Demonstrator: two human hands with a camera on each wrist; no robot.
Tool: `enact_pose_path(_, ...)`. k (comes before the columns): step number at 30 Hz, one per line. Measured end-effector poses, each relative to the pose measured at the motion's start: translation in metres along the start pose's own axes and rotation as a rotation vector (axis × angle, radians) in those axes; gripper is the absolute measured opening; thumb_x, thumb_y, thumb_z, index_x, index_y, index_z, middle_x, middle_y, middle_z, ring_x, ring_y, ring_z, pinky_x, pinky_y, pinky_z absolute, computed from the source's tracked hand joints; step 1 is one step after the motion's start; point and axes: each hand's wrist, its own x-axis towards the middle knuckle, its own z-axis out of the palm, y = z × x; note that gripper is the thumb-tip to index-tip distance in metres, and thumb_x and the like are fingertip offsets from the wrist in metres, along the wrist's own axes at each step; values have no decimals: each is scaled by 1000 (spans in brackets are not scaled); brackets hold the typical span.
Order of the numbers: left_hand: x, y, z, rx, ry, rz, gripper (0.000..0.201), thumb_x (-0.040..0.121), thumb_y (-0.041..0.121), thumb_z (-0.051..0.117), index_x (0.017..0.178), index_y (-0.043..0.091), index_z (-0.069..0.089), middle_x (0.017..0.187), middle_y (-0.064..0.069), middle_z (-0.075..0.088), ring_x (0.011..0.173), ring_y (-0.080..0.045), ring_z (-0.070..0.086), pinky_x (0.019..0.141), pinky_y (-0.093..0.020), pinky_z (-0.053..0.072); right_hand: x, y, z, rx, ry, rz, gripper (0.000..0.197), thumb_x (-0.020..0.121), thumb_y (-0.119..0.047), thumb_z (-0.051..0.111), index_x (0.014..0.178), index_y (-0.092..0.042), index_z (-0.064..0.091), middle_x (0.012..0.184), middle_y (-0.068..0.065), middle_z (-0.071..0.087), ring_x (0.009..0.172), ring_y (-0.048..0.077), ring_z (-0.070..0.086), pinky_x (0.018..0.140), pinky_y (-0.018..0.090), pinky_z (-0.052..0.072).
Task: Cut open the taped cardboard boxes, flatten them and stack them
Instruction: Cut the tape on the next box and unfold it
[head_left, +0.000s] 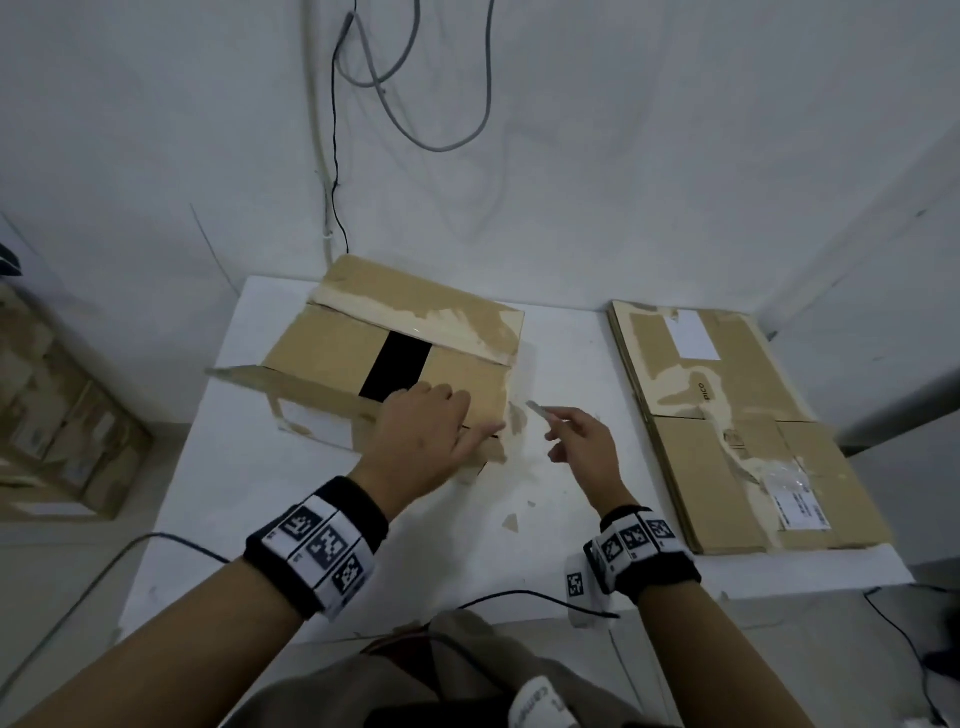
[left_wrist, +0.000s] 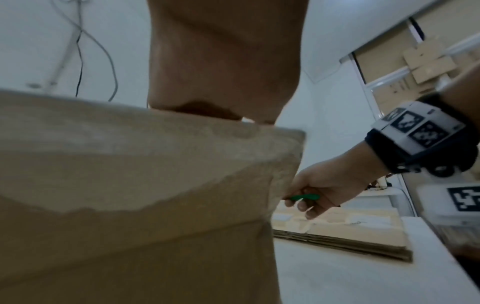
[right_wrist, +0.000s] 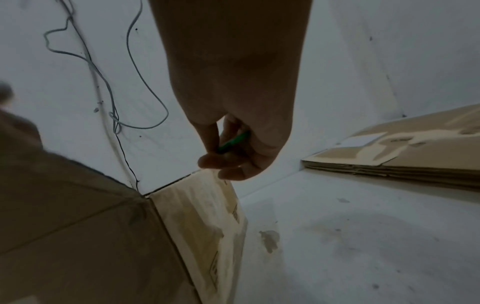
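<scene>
**Left hand steadies the box while the right holds a small cutter beside it**

A cardboard box (head_left: 395, 358) stands on the white worktop (head_left: 291, 493), toward its far left part, close to the wall. Its top flaps lie closed, with a black rectangle (head_left: 396, 373) showing in the gap between them and pale strips of torn tape along the far edge. One flap (head_left: 244, 375) sticks out to the left at the near corner.

The left hand (head_left: 423, 431) lies on the near right corner of the box, palm down, fingers (head_left: 480, 432) stretched out along the cardboard and not curled around anything. In the left wrist view the palm (left_wrist: 223, 61) sits over the top edge of the box wall.

The right hand (head_left: 584, 441) hovers just right of the box, clear of it, above the worktop. Its fingers (right_wrist: 221, 160) pinch a small cutter with a green handle (right_wrist: 232, 142); the pale tip (head_left: 540, 409) points toward the right edge of the box. Whether the tip touches the cardboard cannot be told.

A stack of flattened boxes (head_left: 748, 431) lies on the right part of the worktop, well apart from the standing box, with white labels and torn tape on the top sheet. Small scraps (head_left: 511, 521) lie on the worktop between the two hands. Grey cables (head_left: 415, 78) hang on the wall behind, and more cartons (head_left: 57, 415) sit on the floor to the left
</scene>
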Motion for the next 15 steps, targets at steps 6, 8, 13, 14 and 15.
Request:
enact_pose_path(6,-7,-15,39,148,-373,-132,62,84,61,56,120,13,40,125,-8,39,112,-26,36,90,-35,33,11,-12,14,-50,-10,-57,15,99,-34,54,105,-27,66,79,-3,63,66,-5,56,67,20,39)
enact_pose_path(8,-2,-16,47,159,-372,-142,68,79,63,61,121,15,37,126,-8,38,113,-26,34,91,-36,36,15,-13,17,-58,-29,-74,15,100,-34,54,105,-28,66,82,-4,62,73,-3,57,70,19,38)
enact_pose_path(13,49,-19,32,-199,-670,-364,77,73,49,77,128,14,36,131,-9,37,123,-30,35,100,-42,35,28,-9,14,-139,-23,-109,14,96,-27,61,110,-26,63,91,1,67,78,3,60,65,11,39)
enact_pose_path(14,63,-19,29,-321,-731,-441,83,75,51,75,135,10,35,136,-10,38,124,-30,39,98,-39,37,32,-10,15,-146,-15,-112,14,95,-27,62,109,-25,63,92,1,66,76,1,59,63,10,40)
enact_pose_path(15,75,-19,28,-485,-751,-539,84,77,51,73,139,7,36,138,-11,41,119,-27,44,92,-34,42,36,-11,15,-157,-14,-122,12,94,-26,63,106,-24,64,92,1,66,73,-2,58,62,9,40)
